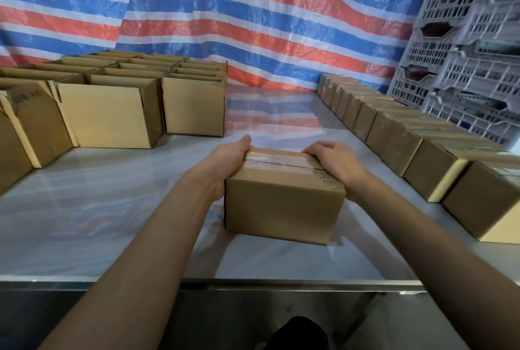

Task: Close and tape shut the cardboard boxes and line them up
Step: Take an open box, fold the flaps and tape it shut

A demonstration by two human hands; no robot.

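Note:
A closed cardboard box [284, 209] stands in the middle of the table, with clear tape [274, 159] running along its top seam. My left hand [228, 164] lies flat against the box's left side, fingers straight and pointing away from me. My right hand [332, 161] rests on the box's top right edge, with its fingers lying on the lid by the end of the tape. The box sits between my two hands. No tape roll is in view.
Several open boxes [109, 113] are grouped at the back left. A row of taped boxes [394, 141] runs along the right side toward me. Grey plastic crates [464, 68] are stacked behind that row. The table's front edge [253, 283] is near me, and a striped tarp hangs behind.

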